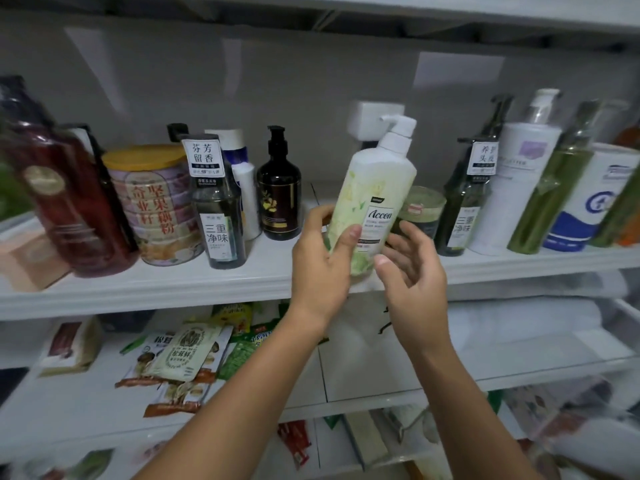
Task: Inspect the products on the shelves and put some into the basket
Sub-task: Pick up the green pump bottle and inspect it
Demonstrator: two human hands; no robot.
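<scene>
Two hands on one pump bottle, label check in progress

Left hand grips the pale green bottle, tilted above the shelf edge; right hand hangs loose-fingered beside it, holding nothing. Probably best to support the base and pull back toward the near side, since neighbours crowd both sides.

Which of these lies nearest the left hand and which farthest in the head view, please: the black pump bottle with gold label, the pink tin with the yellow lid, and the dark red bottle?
From the left hand outward:
1. Black pump bottle with gold label, just up and left of it.
2. Pink tin with the yellow lid, further left along the shelf.
3. Dark red bottle, at the far left.
</scene>
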